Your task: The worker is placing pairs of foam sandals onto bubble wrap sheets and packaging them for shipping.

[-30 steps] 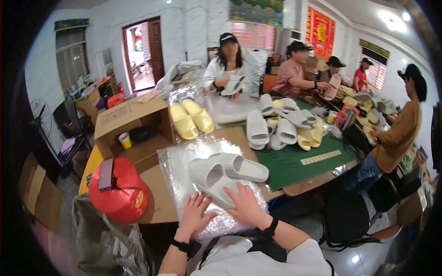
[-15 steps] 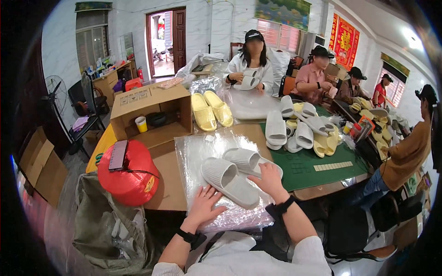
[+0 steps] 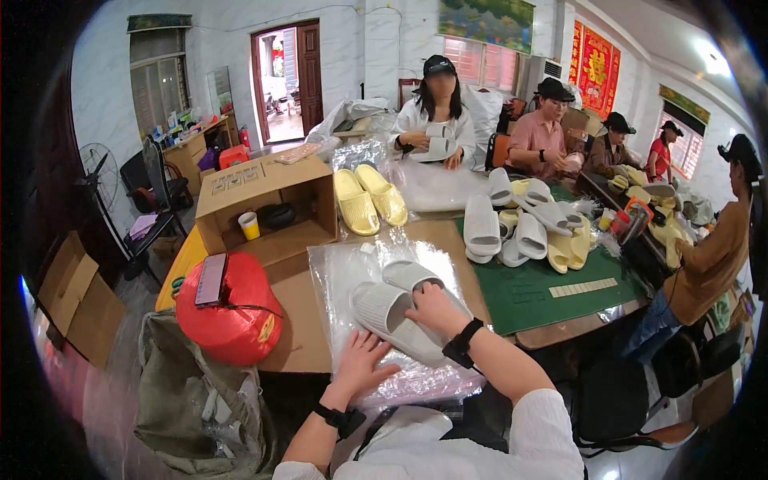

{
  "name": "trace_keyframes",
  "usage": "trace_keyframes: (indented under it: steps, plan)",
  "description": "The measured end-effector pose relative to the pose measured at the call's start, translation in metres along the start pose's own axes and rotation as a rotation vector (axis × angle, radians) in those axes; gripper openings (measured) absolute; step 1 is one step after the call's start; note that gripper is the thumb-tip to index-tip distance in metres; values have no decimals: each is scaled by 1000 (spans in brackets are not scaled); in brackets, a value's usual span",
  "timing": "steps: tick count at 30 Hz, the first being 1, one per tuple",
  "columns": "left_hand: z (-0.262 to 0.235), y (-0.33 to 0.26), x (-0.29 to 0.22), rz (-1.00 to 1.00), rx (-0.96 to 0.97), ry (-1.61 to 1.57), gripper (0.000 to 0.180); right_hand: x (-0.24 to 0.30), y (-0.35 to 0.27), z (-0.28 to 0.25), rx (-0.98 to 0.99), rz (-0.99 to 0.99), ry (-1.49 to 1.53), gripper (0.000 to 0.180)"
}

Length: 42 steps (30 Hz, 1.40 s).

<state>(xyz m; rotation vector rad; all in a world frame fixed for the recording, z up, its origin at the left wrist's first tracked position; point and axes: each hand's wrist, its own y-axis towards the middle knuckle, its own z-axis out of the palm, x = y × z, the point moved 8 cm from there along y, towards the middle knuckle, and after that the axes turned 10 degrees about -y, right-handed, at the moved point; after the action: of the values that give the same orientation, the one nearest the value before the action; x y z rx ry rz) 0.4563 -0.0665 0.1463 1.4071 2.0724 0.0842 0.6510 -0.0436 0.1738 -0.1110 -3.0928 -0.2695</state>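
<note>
Near the bottom middle of the frame, the right hand point(image 3: 436, 308) lies on top of a pair of pale grey slippers point(image 3: 392, 308). Its fingers curl over them and press them down; it does not look like a tight grab. The left hand point(image 3: 364, 362) is just below and to the left. It is spread flat, fingers apart, on a pile of clear plastic bags point(image 3: 376, 272) that the slippers rest on.

The slippers look soft, light and a bit squishy, like foam. They should bend a little but not break. A good place to hold them is across the middle, both together, or by the thick band on top. The bags look thin, shiny and slippery, so the slippers could slide on them.

To the left sits a round red bundle point(image 3: 228, 312) with a dark flat thing on it. Above that is an open cardboard box point(image 3: 264, 200). Two yellow slippers point(image 3: 370, 198) lie in the upper middle. On the right, a green mat point(image 3: 544, 292) holds more slippers, and other people sit around the table.
</note>
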Motion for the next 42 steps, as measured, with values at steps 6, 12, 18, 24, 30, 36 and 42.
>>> trace_keyframes:
  steps: [6, 12, 18, 24, 30, 36, 42]
  plan:
    - [1, -6, 3, -46, 26, 6, 63, -4, -6, -19, -13, 14, 187, 37]
    - [3, -4, 4, -71, 38, -38, 68, -17, -33, -47, -191, 134, 203, 34]
    - [11, -4, 17, -85, 98, -87, 60, 22, -74, -13, -37, 107, 245, 34]
    - [10, -1, 7, -22, 92, 30, 85, -21, -88, -6, -141, 265, 294, 37]
    - [7, -4, 5, -59, 143, 44, 93, -74, -133, -30, -426, 407, 345, 32]
    - [-10, 5, -24, -45, 88, 188, 74, -80, -207, -54, -529, 623, 663, 29]
    - [1, 10, -35, 42, 73, -82, 47, -102, -263, -39, -702, 672, 1005, 23]
